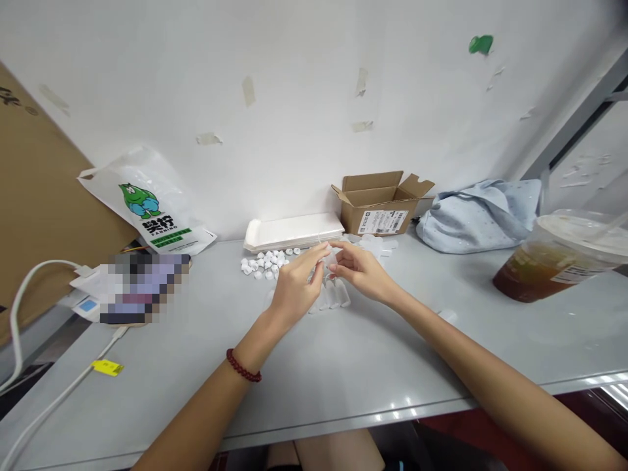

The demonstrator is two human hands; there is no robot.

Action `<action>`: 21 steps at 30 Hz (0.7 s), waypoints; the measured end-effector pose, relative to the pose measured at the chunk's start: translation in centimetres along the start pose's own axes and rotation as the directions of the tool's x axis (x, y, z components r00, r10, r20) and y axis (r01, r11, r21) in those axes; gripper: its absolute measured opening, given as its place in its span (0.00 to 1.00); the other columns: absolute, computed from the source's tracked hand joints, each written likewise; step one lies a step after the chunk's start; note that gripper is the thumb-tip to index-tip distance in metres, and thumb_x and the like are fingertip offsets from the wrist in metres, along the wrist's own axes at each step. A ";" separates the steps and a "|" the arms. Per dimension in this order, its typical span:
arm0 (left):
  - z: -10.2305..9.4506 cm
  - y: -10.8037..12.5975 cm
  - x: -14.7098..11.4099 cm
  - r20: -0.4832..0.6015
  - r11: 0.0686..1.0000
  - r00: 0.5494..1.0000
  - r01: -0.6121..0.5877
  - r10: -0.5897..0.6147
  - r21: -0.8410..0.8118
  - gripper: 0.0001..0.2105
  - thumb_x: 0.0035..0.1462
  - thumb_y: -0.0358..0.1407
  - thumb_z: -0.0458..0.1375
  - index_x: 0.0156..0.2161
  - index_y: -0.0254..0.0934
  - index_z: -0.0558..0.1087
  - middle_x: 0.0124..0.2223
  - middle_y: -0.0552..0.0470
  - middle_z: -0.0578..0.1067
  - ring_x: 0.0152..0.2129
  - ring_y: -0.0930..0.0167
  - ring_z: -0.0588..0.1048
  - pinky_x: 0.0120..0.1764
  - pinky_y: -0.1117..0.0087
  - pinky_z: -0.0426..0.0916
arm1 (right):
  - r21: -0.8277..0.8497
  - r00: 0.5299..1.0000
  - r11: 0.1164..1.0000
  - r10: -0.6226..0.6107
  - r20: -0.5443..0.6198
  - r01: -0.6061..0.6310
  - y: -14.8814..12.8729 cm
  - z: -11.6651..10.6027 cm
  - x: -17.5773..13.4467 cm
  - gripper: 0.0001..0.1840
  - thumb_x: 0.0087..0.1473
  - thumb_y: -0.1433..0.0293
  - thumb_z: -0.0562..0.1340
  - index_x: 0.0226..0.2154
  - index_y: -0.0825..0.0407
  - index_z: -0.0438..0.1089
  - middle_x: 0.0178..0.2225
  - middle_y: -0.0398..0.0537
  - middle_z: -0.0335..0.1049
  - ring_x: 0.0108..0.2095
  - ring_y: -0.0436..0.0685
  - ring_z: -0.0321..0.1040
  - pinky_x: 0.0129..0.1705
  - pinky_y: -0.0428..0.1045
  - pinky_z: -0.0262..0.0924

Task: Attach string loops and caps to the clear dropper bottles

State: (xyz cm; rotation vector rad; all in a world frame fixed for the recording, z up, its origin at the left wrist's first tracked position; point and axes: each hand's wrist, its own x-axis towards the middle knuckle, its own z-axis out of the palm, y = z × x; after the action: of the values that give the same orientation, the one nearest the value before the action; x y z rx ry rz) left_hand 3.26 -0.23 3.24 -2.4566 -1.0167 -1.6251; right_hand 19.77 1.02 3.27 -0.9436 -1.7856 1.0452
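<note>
My left hand (298, 278) and my right hand (360, 268) meet above the middle of the table, fingers bent and closed. Between their fingertips is a small translucent plastic bottle (331, 259), mostly covered by the fingers. Just below them, several similar translucent bottles (334, 296) lie side by side on the grey table. A pile of small white caps (265, 263) is spread left of my left hand. Behind my right hand lie more clear plastic pieces (377, 246), whose shape I cannot make out fully.
A white tray-like stack (294, 230) and an open cardboard box (375, 204) stand against the wall. To the right are a blue cloth bundle (481, 216) and a tilted-looking drink cup (554, 261). A phone (147, 288), cables and a white bag (152, 203) are at left.
</note>
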 end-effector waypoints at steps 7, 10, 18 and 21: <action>0.4 0.0 -0.4 -0.060 0.999 0.998 -0.025 0.026 0.021 0.13 0.57 0.23 0.51 0.44 0.33 0.74 0.46 0.44 0.79 0.44 0.68 0.77 0.45 0.68 0.75 | 0.015 0.999 0.999 0.041 -0.033 -0.040 -0.5 -0.3 -0.1 0.16 0.53 0.70 0.60 0.46 0.52 0.63 0.30 0.45 0.70 0.32 0.55 0.73 0.40 0.55 0.69; 0.7 0.0 -0.8 -0.042 0.999 0.998 0.042 -0.042 -0.015 0.14 0.58 0.25 0.51 0.47 0.33 0.72 0.46 0.43 0.78 0.42 0.67 0.78 0.43 0.68 0.76 | 0.021 0.995 0.996 0.085 -0.051 -0.084 -0.8 -0.4 0.0 0.14 0.52 0.71 0.60 0.43 0.52 0.62 0.29 0.43 0.70 0.30 0.55 0.73 0.39 0.53 0.69; 0.6 0.2 -0.5 0.150 0.998 0.986 -0.069 0.066 0.014 0.19 0.56 0.32 0.58 0.54 0.33 0.65 0.55 0.37 0.71 0.53 0.60 0.70 0.48 0.59 0.74 | -0.082 0.981 0.978 0.192 -0.013 -0.192 -1.7 -1.3 -0.1 0.12 0.48 0.76 0.61 0.35 0.50 0.58 0.23 0.39 0.67 0.27 0.54 0.72 0.32 0.49 0.66; 0.7 0.1 -0.5 0.229 0.986 0.962 -0.159 0.145 0.046 0.21 0.56 0.33 0.60 0.55 0.32 0.64 0.56 0.35 0.70 0.54 0.60 0.69 0.53 0.57 0.69 | -0.082 0.971 0.967 0.240 -0.005 -0.239 -2.1 -1.6 -0.1 0.13 0.46 0.78 0.62 0.33 0.51 0.57 0.22 0.39 0.67 0.25 0.54 0.71 0.29 0.48 0.66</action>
State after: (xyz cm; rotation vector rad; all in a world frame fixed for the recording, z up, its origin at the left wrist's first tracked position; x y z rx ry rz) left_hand 3.80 -0.31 2.58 -2.6466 -0.8591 -1.2723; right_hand 20.92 0.57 5.61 -1.2328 -1.7601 1.1300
